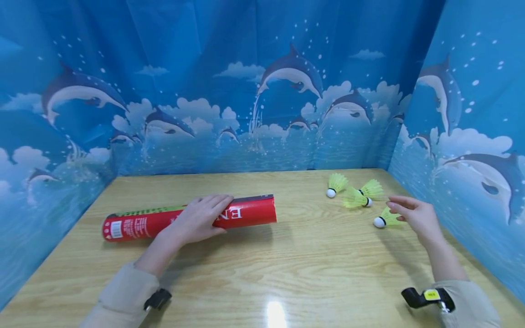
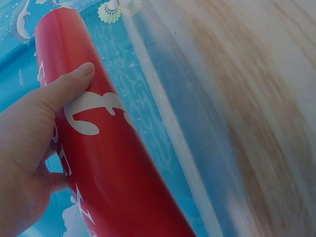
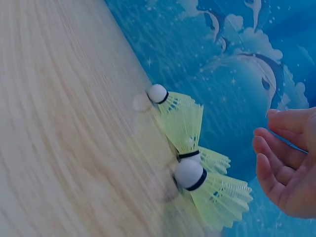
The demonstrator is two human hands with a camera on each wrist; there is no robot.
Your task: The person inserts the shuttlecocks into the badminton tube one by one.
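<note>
A red tube (image 1: 246,212) with white lettering lies at the left of the table, its right end raised a little. My left hand (image 1: 201,217) grips it from above; in the left wrist view the thumb of that hand (image 2: 29,138) lies along the red tube (image 2: 123,187). My right hand (image 1: 418,218) hovers at the right, fingers loosely bent, holding nothing. Just left of it is a yellow shuttlecock with a white cork (image 1: 379,222). In the right wrist view the nearest shuttlecock (image 3: 222,197) stands apart from my right hand (image 3: 291,163).
Three more yellow shuttlecocks lie behind: one alone (image 1: 337,183), and two close together, one (image 1: 355,199) in front of the other (image 1: 372,188). Blue dolphin-print curtains (image 1: 229,91) stand along the back and sides of the wooden table (image 1: 303,269).
</note>
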